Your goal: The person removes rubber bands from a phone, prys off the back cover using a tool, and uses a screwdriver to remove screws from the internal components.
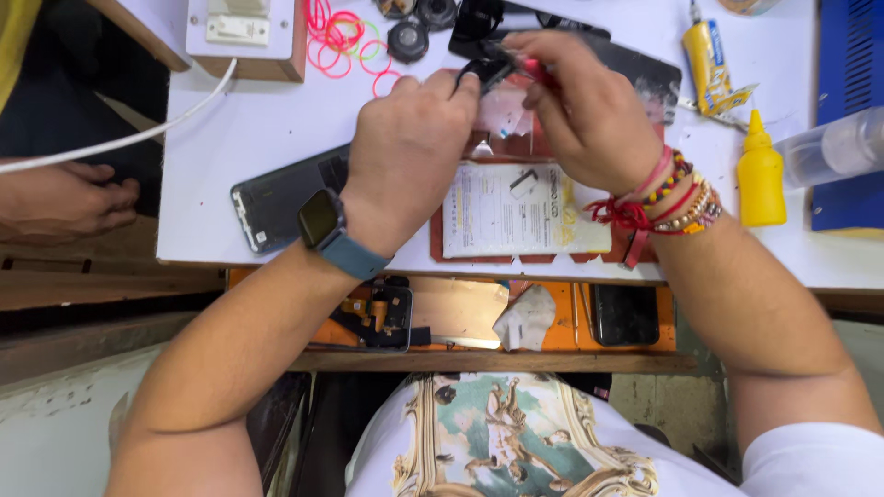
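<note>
At the left edge of the frame another person's hand point(60, 198) lay curled, cut off at the wrist, below a white cable point(120, 140) that ran to a wall switch on a wooden block point(246, 37) at the top. Further right, a dark phone back panel point(281, 198) lay on the white table point(230, 120), partly hidden under the left hand point(410, 147), which wore a smartwatch point(324, 221). That hand's fingers were closed on a small black part point(483, 72) at upper centre; what the part was could not be made out. The right hand point(589, 115), wrist wrapped in beaded bracelets point(677, 198), pinched a red-handled tool point(537, 72) against the same part. Right of it stood a yellow squeeze bottle point(761, 179).
</note>
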